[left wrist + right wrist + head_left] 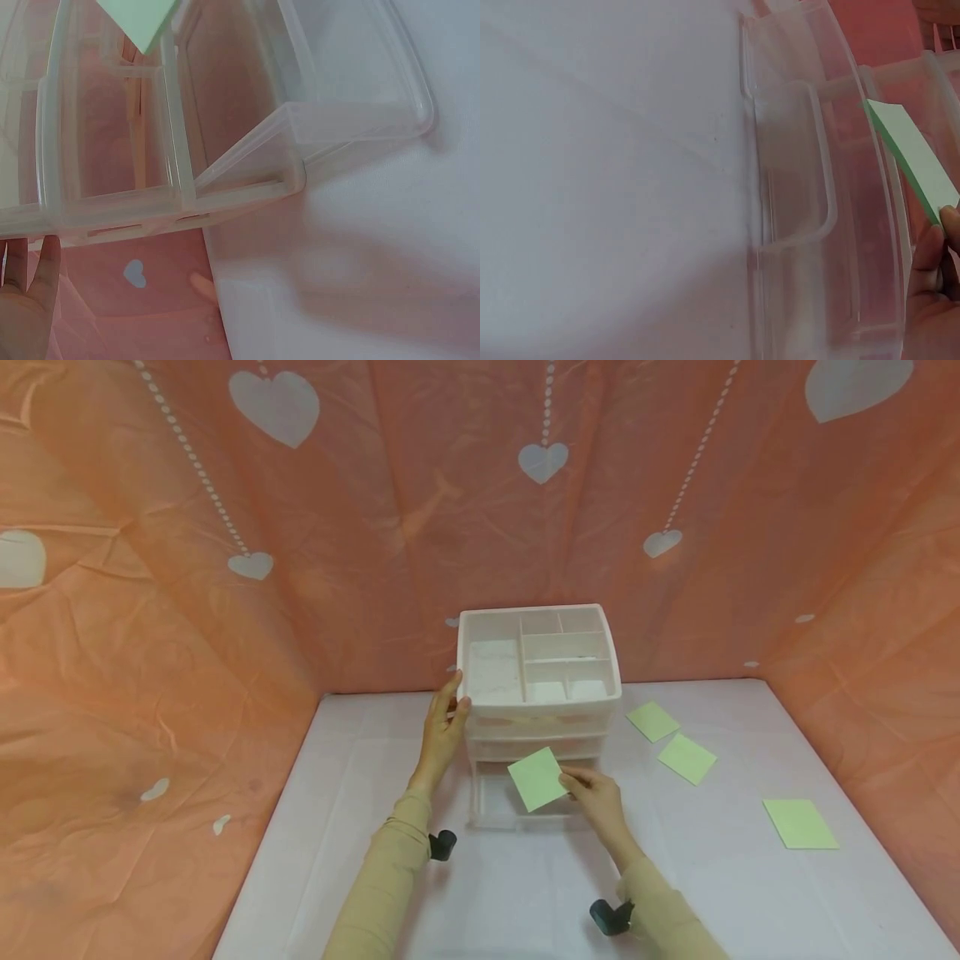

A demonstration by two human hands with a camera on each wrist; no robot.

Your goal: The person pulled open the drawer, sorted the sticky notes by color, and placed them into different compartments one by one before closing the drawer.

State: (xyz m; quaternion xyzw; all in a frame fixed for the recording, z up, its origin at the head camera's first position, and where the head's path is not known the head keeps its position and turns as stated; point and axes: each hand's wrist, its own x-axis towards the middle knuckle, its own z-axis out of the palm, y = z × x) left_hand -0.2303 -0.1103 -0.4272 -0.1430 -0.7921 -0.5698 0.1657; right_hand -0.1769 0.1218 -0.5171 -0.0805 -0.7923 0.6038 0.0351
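A plastic drawer organizer with a white compartment top stands at the table's far side. Its clear bottom drawer is pulled out towards me, as the left wrist view also shows. My left hand rests against the organizer's left side, its fingers fairly straight. Over the pulled-out drawer, my right hand pinches a light green sticky note by its right edge between thumb and fingers. In the right wrist view the note is seen nearly edge-on, in front of the organizer.
To the organizer's right, two green sticky notes lie close together. Another note lies nearer the right edge of the white table. An orange cloth with hearts hangs behind and at both sides.
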